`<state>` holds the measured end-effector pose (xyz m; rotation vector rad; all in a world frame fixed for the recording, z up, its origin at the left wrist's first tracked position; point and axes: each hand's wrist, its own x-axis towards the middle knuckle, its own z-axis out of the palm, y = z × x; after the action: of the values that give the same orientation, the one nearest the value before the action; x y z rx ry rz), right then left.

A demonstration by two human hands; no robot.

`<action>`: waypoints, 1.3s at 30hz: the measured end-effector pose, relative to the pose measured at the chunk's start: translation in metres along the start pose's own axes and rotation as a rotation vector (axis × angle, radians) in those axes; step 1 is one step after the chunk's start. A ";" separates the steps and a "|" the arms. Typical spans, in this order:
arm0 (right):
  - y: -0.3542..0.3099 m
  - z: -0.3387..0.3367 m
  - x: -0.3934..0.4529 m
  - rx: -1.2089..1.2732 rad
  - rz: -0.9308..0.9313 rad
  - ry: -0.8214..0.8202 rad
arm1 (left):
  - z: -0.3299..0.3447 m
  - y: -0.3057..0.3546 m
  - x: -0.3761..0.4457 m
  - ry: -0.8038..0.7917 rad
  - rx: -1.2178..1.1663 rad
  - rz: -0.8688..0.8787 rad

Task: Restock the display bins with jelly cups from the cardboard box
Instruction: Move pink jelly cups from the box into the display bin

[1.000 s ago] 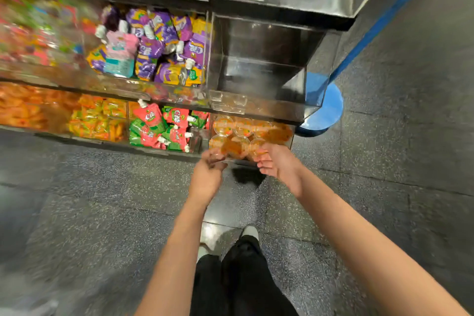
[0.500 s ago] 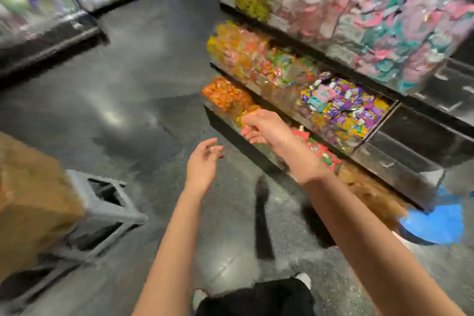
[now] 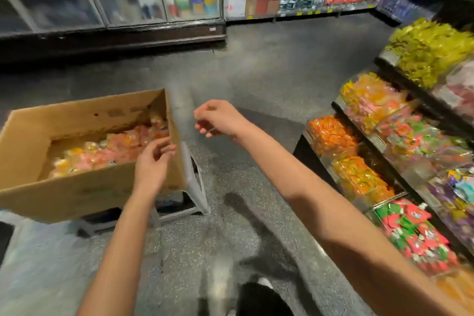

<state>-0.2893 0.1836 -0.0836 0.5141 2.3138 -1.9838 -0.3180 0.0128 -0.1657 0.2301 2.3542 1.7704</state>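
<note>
The fingers [image 3: 164, 147] of the left hand [image 3: 154, 161] are loosely bent and a little apart, and they hold nothing. They hang right at the near edge of the cardboard box [image 3: 84, 187]. The right hand [image 3: 220, 118] is up in the air just past the box's right wall. Its fingers are curled in a soft way and also look empty, though the picture is blurry there, so a small thing between them could be missed.

The jelly cups [image 3: 112, 149] lie in a loose heap inside the box, pink and orange and yellow. The box sits on a small step stool [image 3: 195, 187]. The display bins [image 3: 359, 179] are well apart from it, on the person's right.

The cups are probably light and small, with smooth plastic sides that may slip. The thin lids could likely tear if poked. It seems best to scoop a few from the sides with both hands, or pinch one by its rim.

Both arms reach forward, bare to the elbow. The left arm points at the box; the right arm crosses over the floor toward it.
</note>
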 end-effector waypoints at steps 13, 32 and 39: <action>-0.015 0.237 0.233 -0.255 0.110 -0.188 | -0.242 -0.157 0.152 0.291 0.028 -0.321; 0.170 0.468 0.407 -0.781 0.429 -0.230 | -0.393 -0.344 0.329 -0.043 0.166 -0.517; 0.242 0.505 0.442 -1.059 0.315 -0.413 | -0.387 -0.399 0.346 -0.148 0.412 -0.471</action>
<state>-0.7264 -0.1803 -0.5131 0.2902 2.3695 -0.4883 -0.7520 -0.3772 -0.4632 -0.1293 2.3852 1.0198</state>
